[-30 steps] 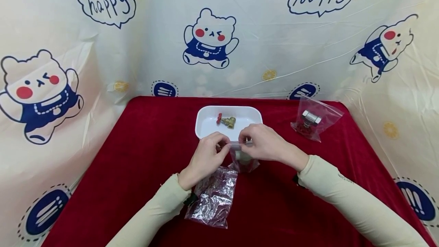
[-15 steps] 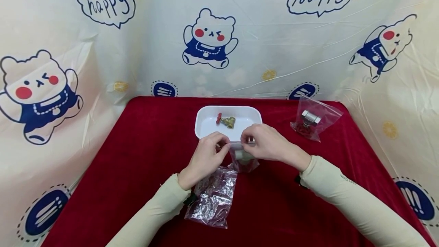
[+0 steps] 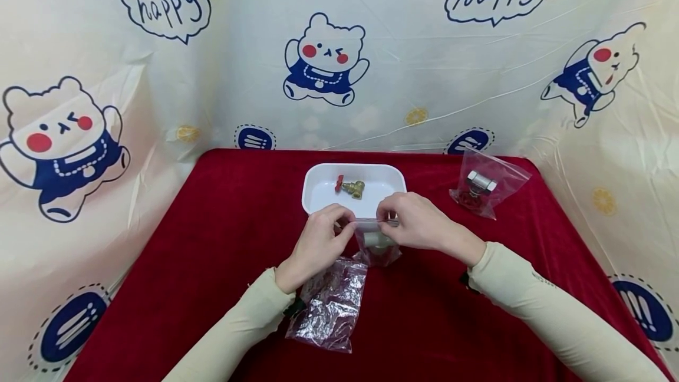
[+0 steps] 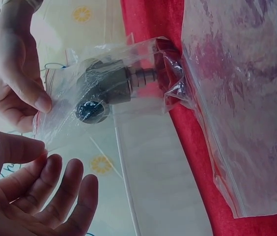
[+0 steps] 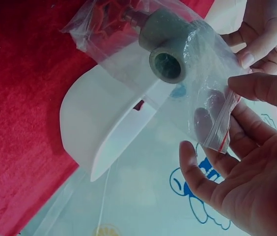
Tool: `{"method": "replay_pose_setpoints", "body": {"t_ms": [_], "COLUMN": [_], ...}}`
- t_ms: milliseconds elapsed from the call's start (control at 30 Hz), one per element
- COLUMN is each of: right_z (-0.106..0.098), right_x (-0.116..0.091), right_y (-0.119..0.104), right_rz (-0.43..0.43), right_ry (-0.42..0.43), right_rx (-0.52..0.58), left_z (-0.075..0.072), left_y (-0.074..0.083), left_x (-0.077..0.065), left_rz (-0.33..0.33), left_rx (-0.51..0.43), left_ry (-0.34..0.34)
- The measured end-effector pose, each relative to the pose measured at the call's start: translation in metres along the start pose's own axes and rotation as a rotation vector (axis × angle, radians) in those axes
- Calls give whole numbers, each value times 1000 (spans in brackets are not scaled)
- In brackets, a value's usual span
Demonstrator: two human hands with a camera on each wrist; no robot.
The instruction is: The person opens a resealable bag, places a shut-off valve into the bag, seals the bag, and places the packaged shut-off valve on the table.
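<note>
A clear zip bag (image 3: 389, 257) with a red-lined top edge hangs between my hands, just in front of the white tray. Inside it is a valve (image 5: 165, 37) with a grey-green body and a red handwheel (image 5: 106, 19), which points downward. My left hand (image 3: 320, 239) pinches one end of the bag's zip edge between thumb and forefinger. Further along that same edge, my right hand (image 3: 416, 221) pinches with thumb and forefinger. Below my left hand lies a second, flat zip bag (image 3: 329, 314) on the red cloth.
Behind my hands stands the white tray (image 3: 309, 190), holding a brass valve (image 3: 353, 189) with a red handwheel. At the back right, another zip bag (image 3: 506, 175) contains a silver valve (image 3: 481, 183). Red cloth (image 3: 228, 223) covers the table, with printed curtains around it.
My right hand has slid a little to the right along the bag's zip edge, away from my left hand. The left hand has stayed in place.
</note>
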State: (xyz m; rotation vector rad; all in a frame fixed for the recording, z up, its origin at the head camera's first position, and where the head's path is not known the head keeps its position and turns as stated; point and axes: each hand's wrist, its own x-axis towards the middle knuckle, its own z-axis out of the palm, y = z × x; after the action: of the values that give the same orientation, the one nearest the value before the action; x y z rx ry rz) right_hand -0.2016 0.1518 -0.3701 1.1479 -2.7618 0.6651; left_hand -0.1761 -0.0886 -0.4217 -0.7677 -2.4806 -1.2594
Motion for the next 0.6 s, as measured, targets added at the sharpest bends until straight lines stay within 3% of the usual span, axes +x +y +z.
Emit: {"method": "replay_pose_setpoints", "body": {"t_ms": [600], "right_z": [-5], "right_x": [-8], "right_y": [4], "right_rz": [47], "right_ry": [-15], "right_rx": [29], "left_z": [1], "left_y": [1], "left_x": [1], "left_rz": [0], "left_rx": [-5], "left_ry": [4]}}
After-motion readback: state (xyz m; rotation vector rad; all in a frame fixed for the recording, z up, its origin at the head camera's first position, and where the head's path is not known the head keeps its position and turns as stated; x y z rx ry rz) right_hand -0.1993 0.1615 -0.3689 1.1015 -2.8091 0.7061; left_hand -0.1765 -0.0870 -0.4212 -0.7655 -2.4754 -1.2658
